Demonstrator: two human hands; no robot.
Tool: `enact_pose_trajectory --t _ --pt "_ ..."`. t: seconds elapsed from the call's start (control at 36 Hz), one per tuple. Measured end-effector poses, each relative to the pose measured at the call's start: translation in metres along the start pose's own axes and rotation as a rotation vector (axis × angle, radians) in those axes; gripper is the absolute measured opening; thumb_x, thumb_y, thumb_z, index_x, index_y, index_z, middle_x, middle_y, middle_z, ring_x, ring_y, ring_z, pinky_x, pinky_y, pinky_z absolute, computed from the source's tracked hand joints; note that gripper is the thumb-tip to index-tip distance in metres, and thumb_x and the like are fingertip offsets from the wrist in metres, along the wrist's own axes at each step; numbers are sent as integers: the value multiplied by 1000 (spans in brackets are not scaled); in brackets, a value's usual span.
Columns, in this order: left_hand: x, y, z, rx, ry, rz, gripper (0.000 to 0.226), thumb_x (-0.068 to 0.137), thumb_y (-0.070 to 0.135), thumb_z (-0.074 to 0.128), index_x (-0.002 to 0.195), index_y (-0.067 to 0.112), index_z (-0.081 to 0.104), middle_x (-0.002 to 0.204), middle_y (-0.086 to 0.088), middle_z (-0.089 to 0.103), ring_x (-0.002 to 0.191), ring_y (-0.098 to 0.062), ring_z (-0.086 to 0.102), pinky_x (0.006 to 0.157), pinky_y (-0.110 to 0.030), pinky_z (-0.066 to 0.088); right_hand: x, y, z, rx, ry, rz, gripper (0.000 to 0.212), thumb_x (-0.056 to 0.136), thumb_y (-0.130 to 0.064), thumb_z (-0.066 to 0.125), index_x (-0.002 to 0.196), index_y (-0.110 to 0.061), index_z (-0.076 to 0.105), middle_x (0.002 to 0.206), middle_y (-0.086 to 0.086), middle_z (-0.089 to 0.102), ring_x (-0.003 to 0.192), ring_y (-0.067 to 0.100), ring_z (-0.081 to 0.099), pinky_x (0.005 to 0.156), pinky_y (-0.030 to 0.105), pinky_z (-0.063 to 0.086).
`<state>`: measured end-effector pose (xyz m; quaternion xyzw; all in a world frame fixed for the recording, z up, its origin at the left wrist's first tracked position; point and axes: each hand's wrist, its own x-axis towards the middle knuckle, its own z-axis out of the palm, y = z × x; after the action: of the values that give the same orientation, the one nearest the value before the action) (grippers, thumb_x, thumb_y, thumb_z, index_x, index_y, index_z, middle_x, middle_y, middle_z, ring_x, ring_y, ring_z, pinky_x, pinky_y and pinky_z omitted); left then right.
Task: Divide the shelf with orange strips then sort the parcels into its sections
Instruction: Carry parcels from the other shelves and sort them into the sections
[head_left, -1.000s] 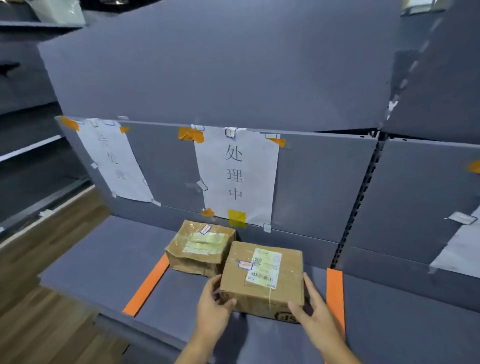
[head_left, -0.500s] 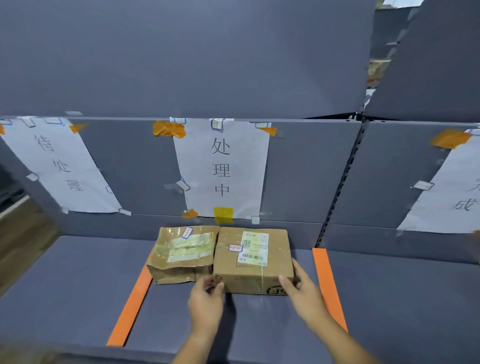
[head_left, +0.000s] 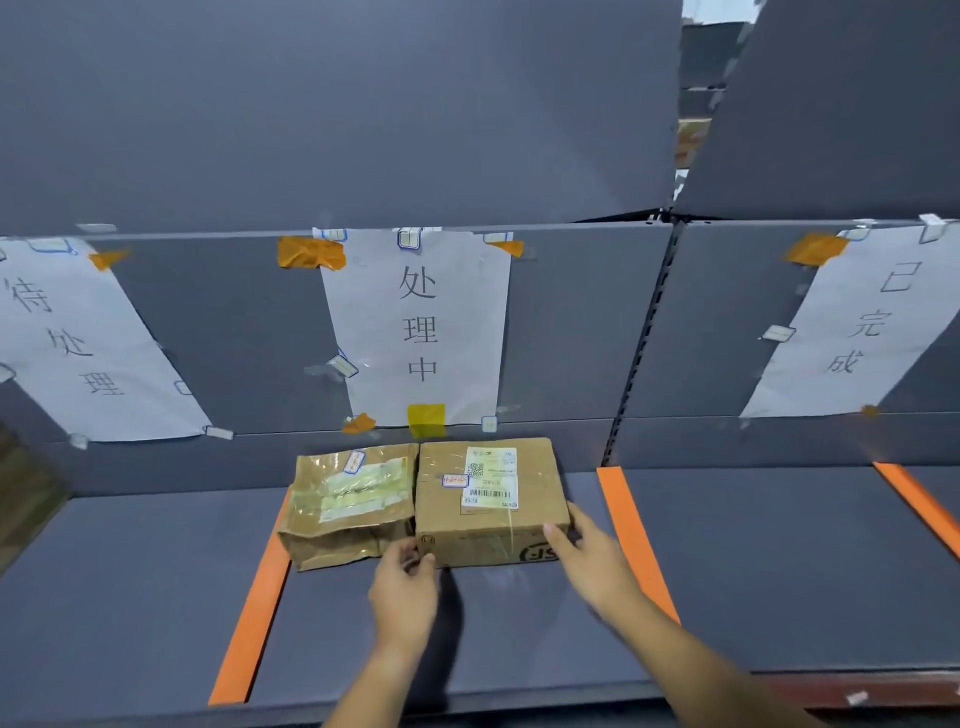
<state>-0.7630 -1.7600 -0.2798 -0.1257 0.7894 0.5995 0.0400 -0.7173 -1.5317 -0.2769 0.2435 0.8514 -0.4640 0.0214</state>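
Note:
A cardboard box (head_left: 488, 499) with a white barcode label rests on the grey shelf (head_left: 519, 634) in the middle section, under the middle paper sign (head_left: 415, 322). Its left side touches a crumpled, taped brown parcel (head_left: 350, 506). My left hand (head_left: 405, 587) has curled fingertips on the box's front left lower corner. My right hand (head_left: 587, 556) lies on its front right corner, thumb on the front edge. Orange strips bound the section: a left strip (head_left: 254, 608) and a middle strip (head_left: 631, 530). A third strip (head_left: 919, 504) lies further right.
Paper signs hang on the back panel at the left (head_left: 78, 343) and the right (head_left: 862, 327), over bare grey shelf sections. A dark upright post (head_left: 639, 353) splits the back panel. Another grey shelf overhangs close above. Wooden floor shows at far left.
The box has slid back and left until it sits beside the taped parcel near the back panel. Both hands have shifted from its sides to its front corners. My view has swung right.

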Motion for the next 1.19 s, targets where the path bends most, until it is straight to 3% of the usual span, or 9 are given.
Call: enact_pose_trajectory --t 0.08,0.17,0.25,0.31,0.42,0.61,0.89,1.03,1.19 --pt "-13 5 -4 39 -55 -26 34 97 5 61 131 7 57 124 -9 65 105 -18 59 90 -27 41 -6 7 -5 -93 -20 -50 74 88 -76 40 155 -45 31 150 -10 52 138 16 48 110 40 45" --pt "-26 11 -8 59 -85 -19 47 98 6 60 143 6 49 138 -7 58 121 -21 56 98 -26 39 -17 10 -11 -196 -41 -93 71 97 -63 45 160 -37 25 162 -6 35 149 17 33 120 39 33" --pt "-42 12 -11 173 -128 39 51 99 14 60 147 13 46 146 -5 54 131 -27 53 112 -36 40 -31 15 -19 -303 -57 -140 71 100 -60 45 161 -33 23 167 -3 26 153 19 26 124 37 26" --pt "-54 15 -11 338 -174 141 53 99 20 59 149 15 42 151 -4 49 138 -26 47 115 -39 38 -42 18 -28 -384 -77 -176 72 100 -62 42 162 -32 20 169 -2 21 155 20 20 125 36 22" --pt "-83 28 0 739 -335 406 61 101 31 53 156 16 31 162 -1 29 149 -20 29 119 -30 26 -69 29 -54 -536 -86 -242 72 101 -62 38 163 -31 17 171 -2 9 157 19 5 127 36 12" --pt "-138 62 51 948 -438 653 63 102 42 48 157 18 29 164 -2 25 150 -25 22 122 -34 22 -124 65 -129 -670 -23 -263 70 101 -63 38 162 -33 19 172 -4 3 158 20 -2 127 41 13" --pt "-234 100 170 1008 -662 851 64 101 47 48 157 21 29 166 -1 18 152 -24 17 122 -36 22 -215 148 -268 -629 120 -128 71 100 -66 38 161 -37 17 171 -11 -3 157 14 -8 128 42 12" --pt "-292 120 238 997 -781 947 65 101 48 48 158 26 25 168 4 12 153 -21 13 120 -45 28 -266 198 -332 -579 243 -24 73 99 -64 44 161 -33 22 171 -8 1 158 16 -5 128 39 11" --pt "-357 135 316 927 -940 1063 65 102 44 49 158 25 24 168 3 14 153 -20 16 123 -35 22 -324 260 -396 -551 365 138 75 98 -68 39 162 -30 22 171 -5 5 158 18 0 128 36 11"
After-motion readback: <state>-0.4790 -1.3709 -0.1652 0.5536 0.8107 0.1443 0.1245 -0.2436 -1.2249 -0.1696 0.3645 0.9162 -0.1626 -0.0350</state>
